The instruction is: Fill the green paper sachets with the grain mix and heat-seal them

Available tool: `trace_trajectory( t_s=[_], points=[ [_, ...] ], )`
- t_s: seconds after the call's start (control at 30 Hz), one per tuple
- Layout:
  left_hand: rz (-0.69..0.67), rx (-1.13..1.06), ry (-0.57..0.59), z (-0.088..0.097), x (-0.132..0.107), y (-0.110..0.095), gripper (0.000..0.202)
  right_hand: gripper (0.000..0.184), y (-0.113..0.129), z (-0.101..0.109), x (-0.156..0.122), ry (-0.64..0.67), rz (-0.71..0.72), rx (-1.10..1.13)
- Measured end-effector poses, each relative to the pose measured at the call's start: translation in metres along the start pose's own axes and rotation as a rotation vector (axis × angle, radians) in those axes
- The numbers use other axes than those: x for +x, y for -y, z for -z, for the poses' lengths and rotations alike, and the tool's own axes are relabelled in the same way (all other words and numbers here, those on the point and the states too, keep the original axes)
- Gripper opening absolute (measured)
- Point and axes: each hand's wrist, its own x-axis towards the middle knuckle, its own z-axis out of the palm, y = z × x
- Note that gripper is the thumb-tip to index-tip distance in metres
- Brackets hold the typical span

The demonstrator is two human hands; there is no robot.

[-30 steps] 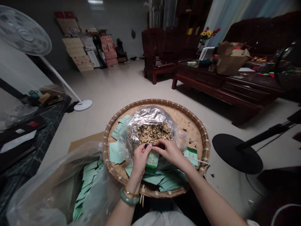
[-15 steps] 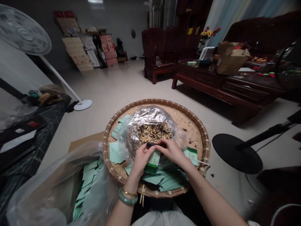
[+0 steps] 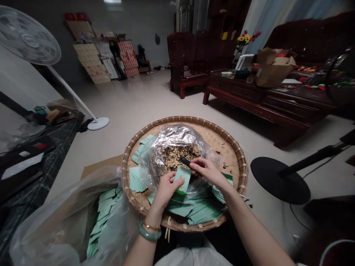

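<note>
Over the round bamboo tray (image 3: 222, 147), I log my left hand (image 3: 166, 190) with its fingers (image 3: 177, 183) pinched shut on a pale green packet (image 3: 183, 179), stood upright against the foil-lined bag (image 3: 172, 135) of dried flakes (image 3: 177, 157), likely to keep it steady. My right hand (image 3: 208, 171) has its fingers (image 3: 198, 162) curled closed on a slim black implement (image 3: 186, 162); pen or scraper, I cannot tell from this view. More green packets (image 3: 194, 210) lie fanned inside the rim, probably for easy reach, and a clear plastic sack (image 3: 55, 229) holds others beside the tray.
</note>
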Motion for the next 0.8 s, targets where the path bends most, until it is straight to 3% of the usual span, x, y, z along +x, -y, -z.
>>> trace_trajectory(
  t_s=[0.3,0.5,0.8],
  points=[
    [0.000,-0.007,0.005,-0.002,0.000,-0.002,0.038,0.027,0.004,-0.001,-0.005,-0.025,0.186,-0.376],
    [-0.117,-0.077,-0.107,-0.008,0.002,-0.010,0.043,0.023,0.003,-0.004,-0.006,-0.014,0.232,-0.412],
    [-0.135,-0.174,-0.184,-0.012,0.004,-0.009,0.040,0.023,0.008,-0.007,-0.012,-0.006,0.276,-0.438]
  ],
)
